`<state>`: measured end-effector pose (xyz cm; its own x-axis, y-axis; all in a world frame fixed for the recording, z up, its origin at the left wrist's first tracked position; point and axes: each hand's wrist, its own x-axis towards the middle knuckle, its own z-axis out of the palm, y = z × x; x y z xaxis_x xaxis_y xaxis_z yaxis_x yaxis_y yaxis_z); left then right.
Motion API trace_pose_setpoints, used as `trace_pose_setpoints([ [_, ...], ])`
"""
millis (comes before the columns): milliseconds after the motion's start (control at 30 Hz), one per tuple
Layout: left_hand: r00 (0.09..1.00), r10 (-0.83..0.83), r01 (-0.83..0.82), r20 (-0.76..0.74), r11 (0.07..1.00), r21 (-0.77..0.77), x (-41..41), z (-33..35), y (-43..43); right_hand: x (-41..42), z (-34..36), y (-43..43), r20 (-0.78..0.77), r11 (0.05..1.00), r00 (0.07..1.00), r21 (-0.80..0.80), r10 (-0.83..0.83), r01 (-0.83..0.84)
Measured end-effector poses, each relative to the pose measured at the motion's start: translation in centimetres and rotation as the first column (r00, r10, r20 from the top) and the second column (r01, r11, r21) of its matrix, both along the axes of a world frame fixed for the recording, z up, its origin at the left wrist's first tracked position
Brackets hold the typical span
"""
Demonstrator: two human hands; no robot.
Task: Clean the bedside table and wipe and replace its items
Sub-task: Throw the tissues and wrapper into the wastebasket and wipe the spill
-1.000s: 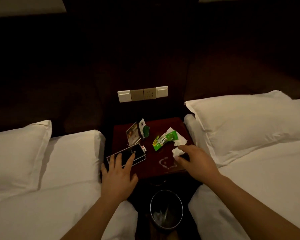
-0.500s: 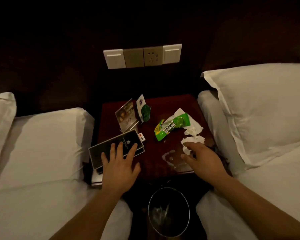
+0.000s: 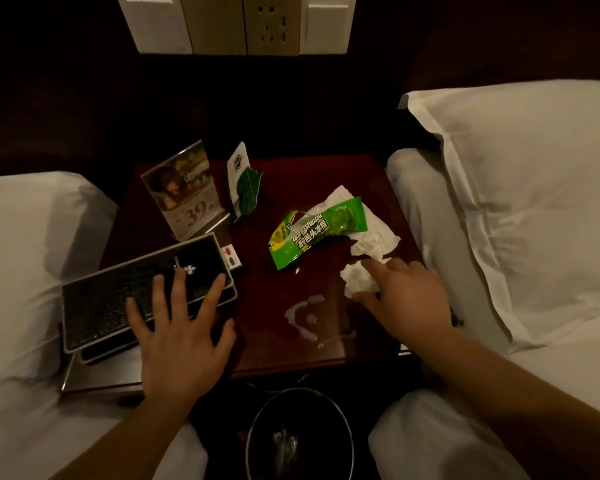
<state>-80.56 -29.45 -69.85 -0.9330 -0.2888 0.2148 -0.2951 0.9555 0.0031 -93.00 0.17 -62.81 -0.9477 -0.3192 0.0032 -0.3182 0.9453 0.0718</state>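
Head view: left hand [image 3: 184, 341] flat on overhanging folder [image 3: 118, 299], right hand [image 3: 409, 299] pinches tissue [image 3: 355, 280] near table [image 3: 291, 355] edge.

You're looking at a dark red bedside table [image 3: 326, 344] with a wet smear [image 3: 305, 320] shining near its front edge. A green snack wrapper [image 3: 316, 233] lies crumpled mid-table, its far end on a flat white tissue [image 3: 378, 233]. A crumpled tissue [image 3: 355, 280] sits just in front of that. At the back left, a card stand [image 3: 184, 192] marked "39" is upright beside a green-and-white leaf card [image 3: 244, 183]. A black folder [image 3: 136, 292] lies askew, overhanging the left edge.
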Motion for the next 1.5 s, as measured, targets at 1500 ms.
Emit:
trace_pose_setpoints([
  [1500, 0.997, 0.006, -0.007, -0.081, 1.0, -0.004, 0.2, -0.9, 0.5, 19.5, -19.6, -2.5, 0.639, 0.854, 0.764, -0.446, 0.093, 0.269],
])
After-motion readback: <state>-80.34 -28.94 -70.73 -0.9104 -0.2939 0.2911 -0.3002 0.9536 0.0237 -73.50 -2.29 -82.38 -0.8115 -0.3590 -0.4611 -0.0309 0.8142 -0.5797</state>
